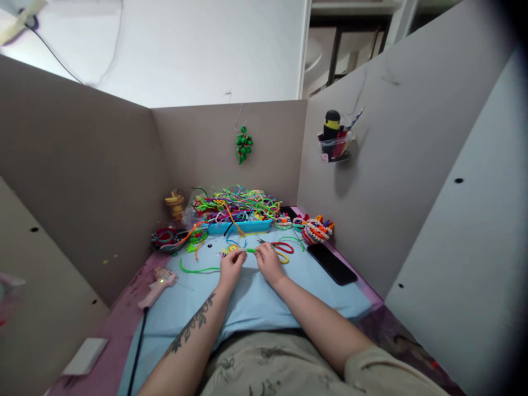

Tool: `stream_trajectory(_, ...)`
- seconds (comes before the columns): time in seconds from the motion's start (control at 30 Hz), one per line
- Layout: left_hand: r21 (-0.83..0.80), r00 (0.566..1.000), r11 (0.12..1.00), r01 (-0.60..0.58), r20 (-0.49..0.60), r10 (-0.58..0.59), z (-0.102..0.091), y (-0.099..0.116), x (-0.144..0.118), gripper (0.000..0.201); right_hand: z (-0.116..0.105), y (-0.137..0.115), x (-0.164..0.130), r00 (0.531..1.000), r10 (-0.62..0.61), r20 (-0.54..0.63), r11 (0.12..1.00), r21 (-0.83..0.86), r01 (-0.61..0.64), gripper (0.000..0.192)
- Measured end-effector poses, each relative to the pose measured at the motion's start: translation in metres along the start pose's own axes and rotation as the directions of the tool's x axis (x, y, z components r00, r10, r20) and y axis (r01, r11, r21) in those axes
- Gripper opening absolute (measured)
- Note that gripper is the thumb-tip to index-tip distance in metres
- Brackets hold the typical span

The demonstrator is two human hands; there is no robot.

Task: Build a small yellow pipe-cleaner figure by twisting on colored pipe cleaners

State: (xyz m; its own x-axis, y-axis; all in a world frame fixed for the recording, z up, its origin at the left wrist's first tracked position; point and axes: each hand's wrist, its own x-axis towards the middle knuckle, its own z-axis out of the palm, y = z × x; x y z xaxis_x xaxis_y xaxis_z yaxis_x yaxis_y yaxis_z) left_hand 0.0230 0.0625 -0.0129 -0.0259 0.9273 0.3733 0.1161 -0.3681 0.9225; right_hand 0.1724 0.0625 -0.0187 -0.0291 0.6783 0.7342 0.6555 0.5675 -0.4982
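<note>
two hands meet over the middle of the blue mat [264,308] — the left hand [231,265] and right hand [268,262] each pinch an end of a short green pipe cleaner [249,251] held just above it. red and yellow loops [282,251] lie just beside the right hand. a blue tray [240,226] heaped with coloured stems sits at the mat's far edge; a black phone [332,263] lies at its right edge — a pink glue gun [159,286] off its left edge.
</note>
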Motion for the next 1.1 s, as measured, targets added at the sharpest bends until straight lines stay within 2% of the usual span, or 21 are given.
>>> stream_trajectory(0.27, 0.000, 1.000, 1.000, -0.026, -0.005, 0.026, 0.001, 0.010, -0.003, 0.022, 0.000, 0.000, 0.000, 0.999, 0.011, -0.035, 1.000, -0.001, -0.011, 0.010)
stream_trajectory(0.67, -0.030, 0.999, 0.999, 0.032, -0.040, -0.033, 0.003, 0.013, -0.004, 0.028, 0.000, 0.000, -0.001, 1.000, -0.016, -0.005, 1.000, 0.020, 0.016, 0.005)
stream_trajectory(0.87, 0.009, 1.000, 1.000, 0.001, -0.017, -0.001, 0.003, 0.017, -0.005, 0.025, 0.001, 0.000, -0.001, 1.000, 0.008, 0.001, 0.999, 0.042, -0.008, 0.007)
stream_trajectory(1.1, -0.004, 0.999, 1.000, -0.025, -0.023, 0.025, 0.002, 0.012, -0.004, 0.026, 0.000, -0.004, -0.002, 0.998, -0.032, 0.048, 0.998, 0.058, 0.029, 0.018)
